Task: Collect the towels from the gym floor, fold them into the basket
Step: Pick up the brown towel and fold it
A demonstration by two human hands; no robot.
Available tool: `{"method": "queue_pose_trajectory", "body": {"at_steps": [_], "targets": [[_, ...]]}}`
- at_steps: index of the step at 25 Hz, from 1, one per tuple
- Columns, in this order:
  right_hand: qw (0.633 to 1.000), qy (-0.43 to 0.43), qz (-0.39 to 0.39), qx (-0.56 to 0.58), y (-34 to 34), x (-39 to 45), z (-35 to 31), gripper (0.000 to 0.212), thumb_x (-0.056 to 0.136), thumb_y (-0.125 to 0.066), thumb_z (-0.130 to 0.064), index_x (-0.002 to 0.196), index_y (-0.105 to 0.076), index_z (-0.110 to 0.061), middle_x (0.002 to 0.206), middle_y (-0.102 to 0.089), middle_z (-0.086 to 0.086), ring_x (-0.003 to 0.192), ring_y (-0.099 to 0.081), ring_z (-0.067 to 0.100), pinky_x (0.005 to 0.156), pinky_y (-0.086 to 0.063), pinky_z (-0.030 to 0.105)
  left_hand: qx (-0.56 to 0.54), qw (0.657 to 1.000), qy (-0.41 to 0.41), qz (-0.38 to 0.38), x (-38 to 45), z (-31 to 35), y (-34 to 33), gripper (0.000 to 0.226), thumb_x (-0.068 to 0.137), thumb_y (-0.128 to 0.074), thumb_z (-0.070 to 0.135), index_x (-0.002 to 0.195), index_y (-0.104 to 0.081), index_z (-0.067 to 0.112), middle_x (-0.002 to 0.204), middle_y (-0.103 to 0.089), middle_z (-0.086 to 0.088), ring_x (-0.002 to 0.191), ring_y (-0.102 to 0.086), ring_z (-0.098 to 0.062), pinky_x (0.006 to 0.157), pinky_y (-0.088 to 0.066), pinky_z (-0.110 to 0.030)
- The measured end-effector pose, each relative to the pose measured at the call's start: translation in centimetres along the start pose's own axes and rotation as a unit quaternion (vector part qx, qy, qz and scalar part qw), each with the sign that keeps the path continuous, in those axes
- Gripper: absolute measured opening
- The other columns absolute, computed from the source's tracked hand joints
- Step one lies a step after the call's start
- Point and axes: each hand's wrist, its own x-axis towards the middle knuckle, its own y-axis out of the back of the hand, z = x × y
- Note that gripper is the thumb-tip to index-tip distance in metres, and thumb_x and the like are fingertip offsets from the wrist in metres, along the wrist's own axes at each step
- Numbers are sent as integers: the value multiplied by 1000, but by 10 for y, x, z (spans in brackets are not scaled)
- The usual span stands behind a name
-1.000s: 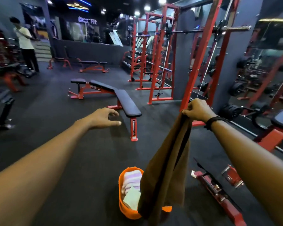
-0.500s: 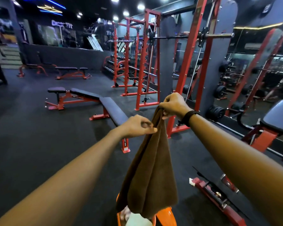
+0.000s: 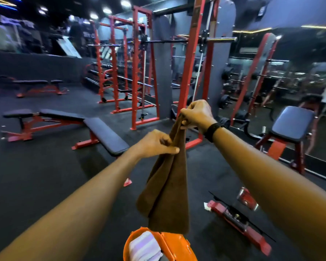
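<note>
A brown towel (image 3: pixel 167 193) hangs lengthwise in front of me. My right hand (image 3: pixel 197 114) grips its top end, held high. A little lower and to the left, my left hand (image 3: pixel 156 143) pinches the towel's edge between thumb and fingers. The towel's lower end dangles just above an orange basket (image 3: pixel 174 247) at the bottom of the view. A folded striped towel (image 3: pixel 144 248) lies inside the basket.
A black flat bench (image 3: pixel 104 134) on a red frame stands left of my hands. Red squat racks (image 3: pixel 137 72) and a cable column (image 3: pixel 194 76) rise behind. A padded seat (image 3: pixel 293 123) stands right, a red machine base (image 3: pixel 237 219) lies on the dark floor.
My left hand, open and empty a second ago, has come across and pinched the towel. The view has swung right, so the bench has shifted left and the basket sits lower in frame.
</note>
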Motion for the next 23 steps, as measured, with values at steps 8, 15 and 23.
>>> {"method": "queue_pose_trajectory", "body": {"at_steps": [8, 15, 23], "targets": [[980, -121, 153, -33, 58, 5, 53, 25, 83, -57, 0, 59, -54, -3, 60, -61, 18, 46, -61, 22, 58, -60, 46, 103, 989, -41, -101, 52, -59, 50, 6, 88, -68, 26, 92, -68, 21, 90, -70, 3, 83, -66, -10, 83, -54, -34], [987, -35, -47, -147, 42, -15, 45, 34, 80, -73, -40, 103, -69, -16, 93, -70, -2, 85, -64, 7, 79, -53, 24, 60, 971, -204, -108, 114, 24, 43, 21, 92, -61, 31, 92, -73, 14, 88, -71, -5, 82, -65, -15, 78, -52, -36], [995, 9, -39, -89, 27, -11, 46, 8, 88, -63, 1, 90, -67, -5, 86, -67, 6, 78, -62, 8, 66, -53, 17, 59, 934, -109, -334, 111, -6, 48, 28, 77, -77, 39, 93, -69, 18, 85, -70, 3, 79, -66, -10, 66, -50, -19]]}}
